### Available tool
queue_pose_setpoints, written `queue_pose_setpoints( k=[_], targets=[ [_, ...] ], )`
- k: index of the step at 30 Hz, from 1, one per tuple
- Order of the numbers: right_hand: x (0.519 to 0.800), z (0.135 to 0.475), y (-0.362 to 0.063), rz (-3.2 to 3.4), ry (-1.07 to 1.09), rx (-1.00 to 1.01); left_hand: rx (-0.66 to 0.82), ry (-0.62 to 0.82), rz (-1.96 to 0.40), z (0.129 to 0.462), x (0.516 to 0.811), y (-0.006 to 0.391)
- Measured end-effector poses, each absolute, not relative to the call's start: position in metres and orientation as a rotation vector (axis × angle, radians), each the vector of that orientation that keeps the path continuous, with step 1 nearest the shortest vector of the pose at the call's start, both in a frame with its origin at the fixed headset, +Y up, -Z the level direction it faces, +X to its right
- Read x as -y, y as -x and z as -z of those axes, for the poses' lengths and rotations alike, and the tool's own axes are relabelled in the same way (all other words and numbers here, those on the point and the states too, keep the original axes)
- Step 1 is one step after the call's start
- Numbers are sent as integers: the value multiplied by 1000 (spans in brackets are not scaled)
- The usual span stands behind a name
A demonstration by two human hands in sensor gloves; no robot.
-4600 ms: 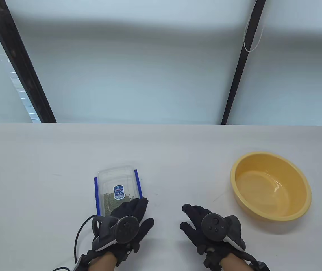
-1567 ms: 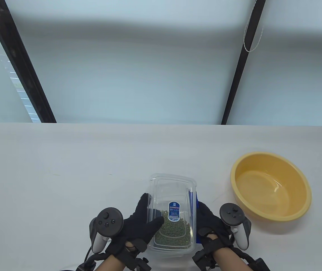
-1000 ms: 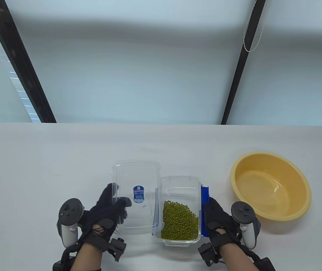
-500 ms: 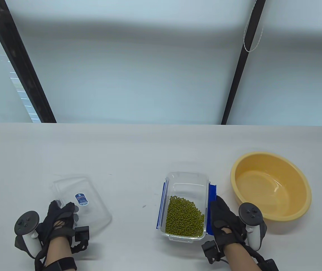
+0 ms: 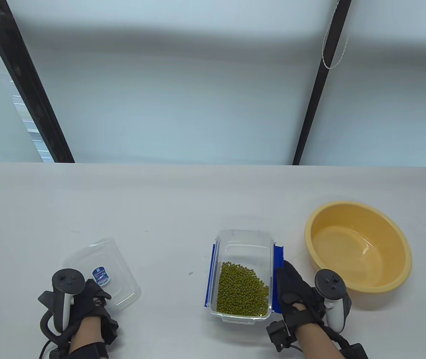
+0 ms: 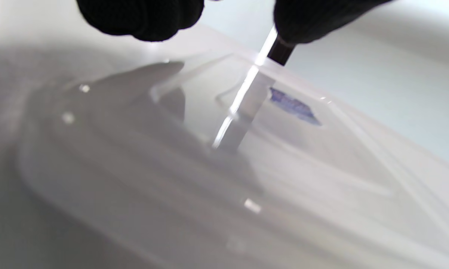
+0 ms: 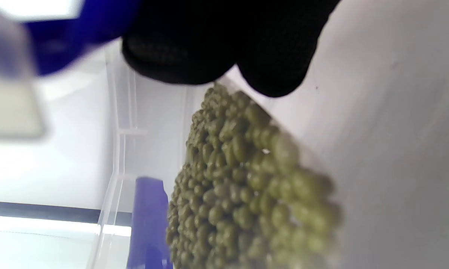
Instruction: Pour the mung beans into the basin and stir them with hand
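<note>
While the lid is already off, pinched in the left hand, the mung beans are sitting unpoured in the container. Right hand is gripping its side beside the basin, so pouring and stirring are both still waiting.

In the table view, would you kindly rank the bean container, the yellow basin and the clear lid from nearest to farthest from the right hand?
1. The bean container, open and holding mung beans, lies right against the right hand, on its left.
2. The yellow basin sits a little apart, to the hand's right and farther back.
3. The clear lid lies far across the table by the left hand.
</note>
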State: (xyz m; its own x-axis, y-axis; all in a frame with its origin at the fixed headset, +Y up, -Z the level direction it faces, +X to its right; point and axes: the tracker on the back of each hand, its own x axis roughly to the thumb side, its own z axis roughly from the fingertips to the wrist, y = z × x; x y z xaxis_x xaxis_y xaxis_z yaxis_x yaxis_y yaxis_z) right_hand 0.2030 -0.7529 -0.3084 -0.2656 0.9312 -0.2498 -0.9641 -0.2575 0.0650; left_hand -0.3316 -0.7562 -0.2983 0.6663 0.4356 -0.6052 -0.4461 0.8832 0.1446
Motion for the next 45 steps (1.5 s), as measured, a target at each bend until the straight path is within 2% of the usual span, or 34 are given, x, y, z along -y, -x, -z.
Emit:
queue_pose_setpoints(
  k=[2,3,5,8,10,12,15,17,19,21,26,27,32,36,38,42,45],
  targets=[
    [753,308,-202,-1817,182,-249,-587,-41,-580,300,745,320],
    [753,308,-201,-1807,178,-260,-481,-58,-664,303,740,311],
    [753,308,-198,-1782,169,-283,-332,-29,-873,307,737,289],
    [752,306,-190,-1743,132,-335,-67,146,-1260,315,748,239],
    [751,304,-184,-1727,103,-369,88,375,-1436,316,760,204],
    [750,302,-178,-1728,71,-391,223,593,-1497,313,770,178],
    [747,298,-171,-1741,36,-409,337,754,-1546,307,783,155],
    [748,296,-165,-1763,7,-436,336,780,-1624,302,788,144],
    [751,294,-161,-1807,7,-457,246,768,-1712,297,793,140],
    [755,295,-160,-1815,-6,-483,168,705,-1697,295,795,142],
    [757,305,-163,-1843,-37,-541,82,604,-1660,298,790,153],
    [754,306,-167,-1868,-28,-503,72,589,-1663,299,789,156],
    [712,309,-223,-2047,102,-7,-16,469,-1715,307,786,189],
    [682,292,-292,-2025,360,456,-131,315,-1784,311,784,227],
    [675,281,-322,-2028,501,626,-174,257,-1823,311,784,243],
    [681,265,-369,-2051,776,753,-262,157,-1835,306,785,268],
    [702,265,-389,-1979,940,679,-310,124,-1844,304,787,278]
  ],
)
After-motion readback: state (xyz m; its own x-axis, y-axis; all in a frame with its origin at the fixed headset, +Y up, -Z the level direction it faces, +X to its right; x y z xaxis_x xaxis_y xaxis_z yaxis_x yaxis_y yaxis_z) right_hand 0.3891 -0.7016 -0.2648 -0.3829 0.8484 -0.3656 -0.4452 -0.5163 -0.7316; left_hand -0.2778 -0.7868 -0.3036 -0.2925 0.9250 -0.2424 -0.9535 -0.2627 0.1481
